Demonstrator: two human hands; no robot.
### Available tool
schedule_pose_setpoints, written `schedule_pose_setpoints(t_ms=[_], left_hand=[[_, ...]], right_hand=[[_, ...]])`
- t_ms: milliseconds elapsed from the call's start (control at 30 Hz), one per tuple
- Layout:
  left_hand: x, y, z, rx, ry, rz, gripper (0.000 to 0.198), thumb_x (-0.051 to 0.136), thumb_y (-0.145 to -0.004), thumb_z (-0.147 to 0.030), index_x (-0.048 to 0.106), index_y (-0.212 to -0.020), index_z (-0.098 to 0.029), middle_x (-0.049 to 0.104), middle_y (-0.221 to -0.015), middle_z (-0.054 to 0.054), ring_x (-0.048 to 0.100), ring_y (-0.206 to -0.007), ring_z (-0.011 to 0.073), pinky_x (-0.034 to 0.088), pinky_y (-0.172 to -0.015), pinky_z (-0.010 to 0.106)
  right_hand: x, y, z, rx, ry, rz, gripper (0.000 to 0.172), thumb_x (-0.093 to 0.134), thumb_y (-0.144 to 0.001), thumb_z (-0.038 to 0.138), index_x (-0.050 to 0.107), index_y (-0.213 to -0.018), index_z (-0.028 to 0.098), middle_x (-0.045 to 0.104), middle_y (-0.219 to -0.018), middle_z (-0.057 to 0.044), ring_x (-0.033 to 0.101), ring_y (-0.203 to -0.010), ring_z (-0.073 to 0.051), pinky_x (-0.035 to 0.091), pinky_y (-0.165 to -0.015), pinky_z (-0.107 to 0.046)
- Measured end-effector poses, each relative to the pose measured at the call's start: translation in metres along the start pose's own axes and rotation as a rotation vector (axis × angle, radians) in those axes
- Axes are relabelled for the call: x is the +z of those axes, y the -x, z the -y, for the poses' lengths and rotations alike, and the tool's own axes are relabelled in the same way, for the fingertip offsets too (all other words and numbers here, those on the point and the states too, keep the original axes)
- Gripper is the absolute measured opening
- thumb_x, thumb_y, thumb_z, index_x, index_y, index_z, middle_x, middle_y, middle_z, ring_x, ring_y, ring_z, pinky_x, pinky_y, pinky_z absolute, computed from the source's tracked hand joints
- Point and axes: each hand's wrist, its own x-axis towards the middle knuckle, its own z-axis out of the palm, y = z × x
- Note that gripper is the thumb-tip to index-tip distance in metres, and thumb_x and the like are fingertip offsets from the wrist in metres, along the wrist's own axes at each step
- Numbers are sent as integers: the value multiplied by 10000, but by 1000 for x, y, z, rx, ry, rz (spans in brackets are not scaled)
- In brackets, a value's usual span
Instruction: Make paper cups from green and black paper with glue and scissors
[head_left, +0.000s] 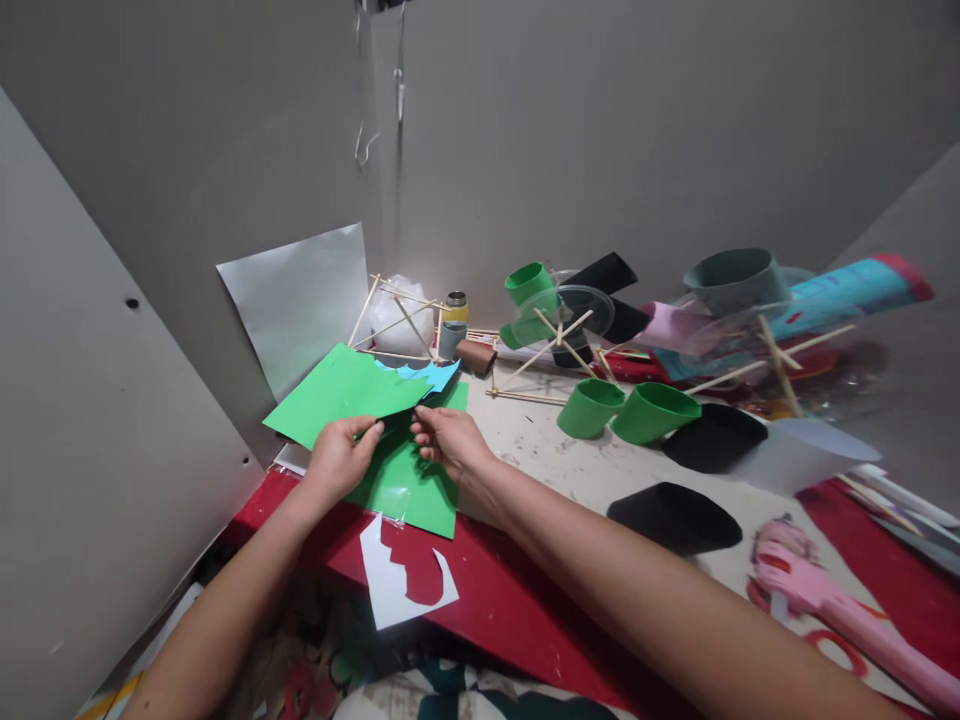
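A green paper sheet [352, 385] is tilted up off the table between my two hands. My left hand [345, 455] grips its near edge, thumb on top. The fingers of my right hand [450, 440] are pinched at the same edge, further right; part of them is hidden. Below lies another green sheet [420, 500], flat, with a shiny clear patch near its front edge. Blue paper with a jagged edge [446, 375] shows just behind the raised sheet. A white paper scrap [386, 590] with a curved shape cut out rests at the red table edge.
Oval paper tubes in green [589, 410] and black [675, 515] stand on the right. Thin wooden stick frames [405, 315] and a brown roll [476, 355] sit at the back. A pink glue gun [832, 600] lies front right. A grey-white sheet [300, 300] leans against the wall.
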Motion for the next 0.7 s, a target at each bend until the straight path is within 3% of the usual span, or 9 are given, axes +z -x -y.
schedule_pose_setpoints(t_ms=[167,300,567,700], left_hand=[[11,13,-4,53,-140,-1,309,486,-942,-338,735,-816,-205,739,-821,65,627,-756,203,420,-685,292],[16,17,-2,95,-210,23,262,506,-946,-310,741,-1031,-231,767,-1034,79,672,-937,243,467,-815,338],[17,18,1,164,-307,52,356,428,-997,-398,743,-959,-238,769,-954,58,678,-902,220,481,-779,310],[17,18,4,174,-346,32,281,535,-950,-421,733,-1003,-229,765,-983,76,677,-934,247,495,-777,326]], right_hand=[[-5,-3,-6,41,-12,-21,277,607,-972,321,605,-1191,151,644,-1132,-76,662,-909,-195,581,-761,-372],[-8,-2,-11,58,-20,-40,290,603,-974,332,603,-1201,152,640,-1151,-81,659,-933,-204,577,-783,-387],[-14,1,-18,72,-22,-45,276,607,-973,322,606,-1190,151,645,-1131,-76,662,-907,-194,581,-760,-371],[-17,1,-22,83,-27,-49,298,609,-970,324,597,-1216,156,632,-1177,-86,655,-959,-213,574,-802,-401]])
